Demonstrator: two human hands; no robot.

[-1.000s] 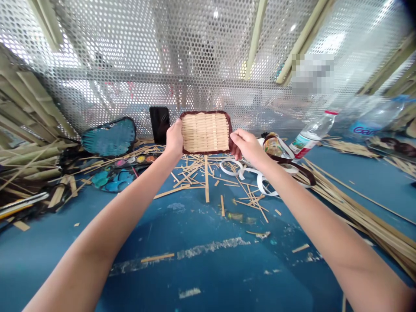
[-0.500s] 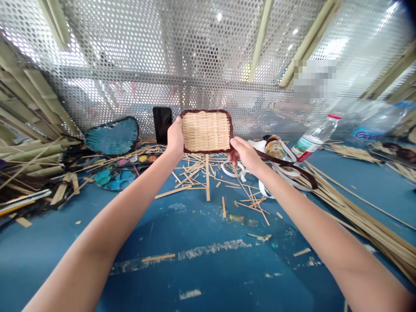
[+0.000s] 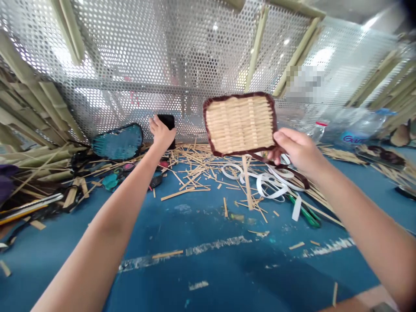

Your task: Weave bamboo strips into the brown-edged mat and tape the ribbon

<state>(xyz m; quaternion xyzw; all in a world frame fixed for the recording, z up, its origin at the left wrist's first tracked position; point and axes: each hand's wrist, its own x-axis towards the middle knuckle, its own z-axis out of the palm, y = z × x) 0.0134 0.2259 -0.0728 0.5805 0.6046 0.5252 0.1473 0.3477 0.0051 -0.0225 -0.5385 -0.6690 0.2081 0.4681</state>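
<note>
In my right hand (image 3: 292, 145) is a small woven bamboo tray (image 3: 242, 123) with dark brown edging, pinched at its lower right corner. The tray is raised off the table and tilts slightly, its flat woven face toward me. A bamboo strip (image 3: 247, 184) shows below it. A brown ribbon (image 3: 300, 178) trails near my right hand. My left hand (image 3: 162, 133) is at a black phone (image 3: 167, 121) that stands against the mesh wall, with fingers at one side edge and the thumb at the other. Part of the phone is hidden behind the hand.
Bamboo slivers (image 3: 191, 162) litter the back of the blue table (image 3: 221, 277). White tape (image 3: 271, 186), green-handled scissors (image 3: 308, 212) and plastic bottles (image 3: 364, 130) lie or stand rightward. A blue woven piece (image 3: 117, 141) leans at left, near a paint palette (image 3: 110, 181). Perforated mesh (image 3: 130, 47) rises behind.
My left hand has let go of the tray and moved left to the phone. My right hand has carried the tray rightward and a little up. The camera view has shifted slightly.
</note>
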